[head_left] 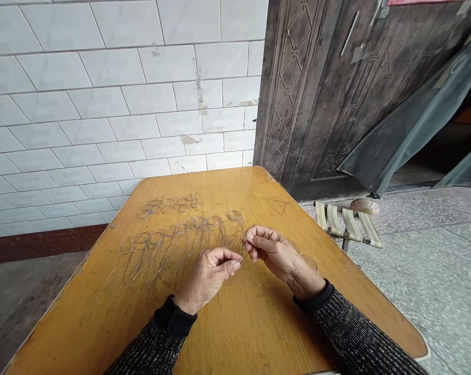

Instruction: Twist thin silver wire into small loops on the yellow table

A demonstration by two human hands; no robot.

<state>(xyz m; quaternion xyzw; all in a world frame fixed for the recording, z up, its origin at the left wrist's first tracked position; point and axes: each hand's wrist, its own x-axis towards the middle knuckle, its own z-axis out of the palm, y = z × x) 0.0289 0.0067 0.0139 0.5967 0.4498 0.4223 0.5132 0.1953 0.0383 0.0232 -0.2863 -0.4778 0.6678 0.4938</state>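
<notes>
Above the middle of the wooden table (251,323), my left hand (209,273) pinches a thin wire between thumb and forefinger, and a loose end hangs below it. Close by on the right, my right hand (272,252) is closed in a pinch on the same fine wire (242,249), which spans the small gap between the hands. Beyond them lies a row of looped wires (180,229) with long straight tails pointing toward me. A shorter group of wire coils (167,204) rests farther back. More thin wire (310,262) shows partly behind my right wrist.
A bent wire triangle (278,206) lies near the table's right edge. White wall tiles (141,104) stand behind the table, with a dark carved door (317,94) to the right. A strap-seat folding stool (348,224) and a ball (365,207) are on the floor at right.
</notes>
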